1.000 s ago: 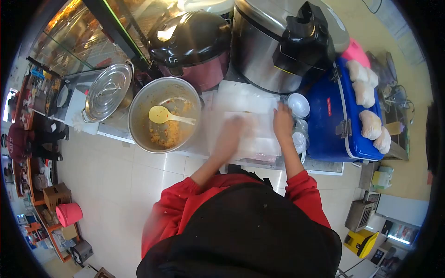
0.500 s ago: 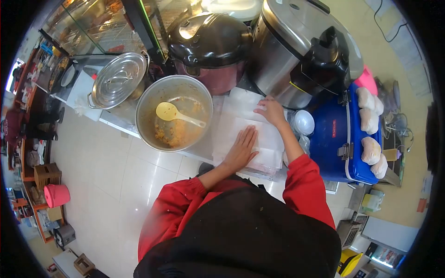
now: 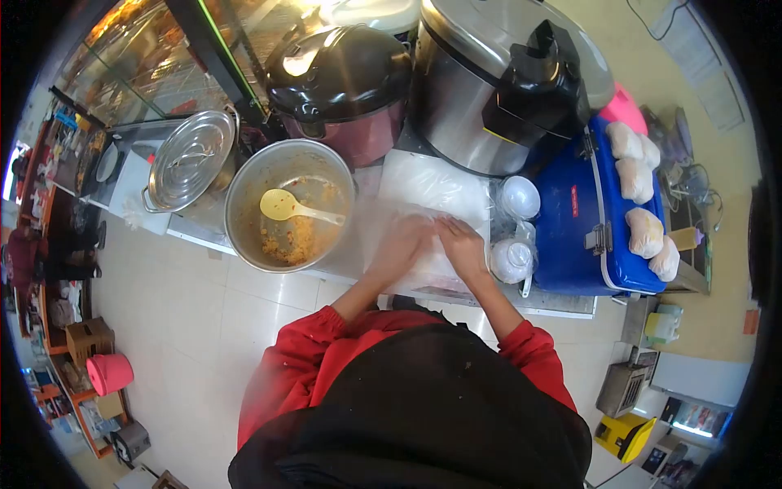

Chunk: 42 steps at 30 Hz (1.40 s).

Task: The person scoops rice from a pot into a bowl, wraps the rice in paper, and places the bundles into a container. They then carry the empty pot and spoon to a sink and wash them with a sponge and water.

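A stack of thin white paper sheets (image 3: 430, 184) lies on the counter in front of me. My left hand (image 3: 403, 246) is over the lower part of the stack, its fingers smeared by motion. Close beside it, my right hand (image 3: 462, 247) has its fingers drawn together at the edge of a sheet. A translucent area around my left hand looks like a loose sheet. Left of the stack stands a large metal pot (image 3: 346, 175) with orange-coloured rice (image 3: 295, 243) and a cream rice paddle (image 3: 281, 205) in it.
Behind the sheets stand a dark-lidded rice cooker (image 3: 342, 77) and a big steel container (image 3: 456, 106). White bowls (image 3: 520, 198) and a blue cool box (image 3: 570, 220) topped with wrapped bundles (image 3: 635, 181) are on the right. A lidded pot (image 3: 193, 159) is at left.
My right hand has come down from the top of the sheets towards my left hand. The left hand has shifted slightly left and blurred. The whole view has shifted too.
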{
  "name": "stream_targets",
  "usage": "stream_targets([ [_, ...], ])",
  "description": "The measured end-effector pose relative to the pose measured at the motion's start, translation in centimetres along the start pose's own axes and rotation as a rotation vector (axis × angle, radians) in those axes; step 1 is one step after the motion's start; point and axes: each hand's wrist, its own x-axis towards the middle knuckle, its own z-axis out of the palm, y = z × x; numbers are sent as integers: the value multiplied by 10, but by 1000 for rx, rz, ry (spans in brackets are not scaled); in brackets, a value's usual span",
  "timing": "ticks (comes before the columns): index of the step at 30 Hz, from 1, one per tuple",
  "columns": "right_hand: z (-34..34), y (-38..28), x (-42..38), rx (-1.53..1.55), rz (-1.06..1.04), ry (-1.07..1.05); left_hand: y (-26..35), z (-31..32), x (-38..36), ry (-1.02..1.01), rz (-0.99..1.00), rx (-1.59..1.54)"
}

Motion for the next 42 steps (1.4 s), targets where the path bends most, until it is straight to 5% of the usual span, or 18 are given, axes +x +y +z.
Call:
stream_targets([
  [2, 0, -3, -2, 15, 51, 7, 4, -17, 10, 189, -229, -45],
  [4, 1, -3, -1, 56, 118, -29, 14, -26, 30, 560, -249, -118],
  [6, 2, -4, 1, 47, 108, -26, 3, -25, 41, 605, -178, -75],
  [8, 1, -3, 2, 28, 89, -33, -27, -19, 41, 318, -13, 78],
  [11, -3, -1, 0, -23, 73, -62, -30, -34, 34, 58, -109, 192],
  [14, -24, 9, 2, -71, 60, -64, -45, -22, 16, 307, -75, 154],
  [16, -36, 36, 10, -70, 28, -48, -37, -25, 19, 304, -84, 144],
  [20, -33, 93, 25, 298, 305, -257, -26, -24, 38, 393, -104, 189],
  [23, -30, 106, 34, 305, 394, -368, -1, -20, 33, 230, -55, 59],
  [25, -37, 99, 44, 220, 355, -404, 14, -6, 8, -91, 210, 48],
  [28, -29, 93, 71, 107, 33, -387, 43, 6, -17, -98, 148, 119],
  [34, 26, 79, 122, 147, 117, -687, 47, 10, -15, -156, -39, 173],
  [42, -13, 47, 88, 224, 87, -484, 40, 16, -9, -77, -50, 157],
])
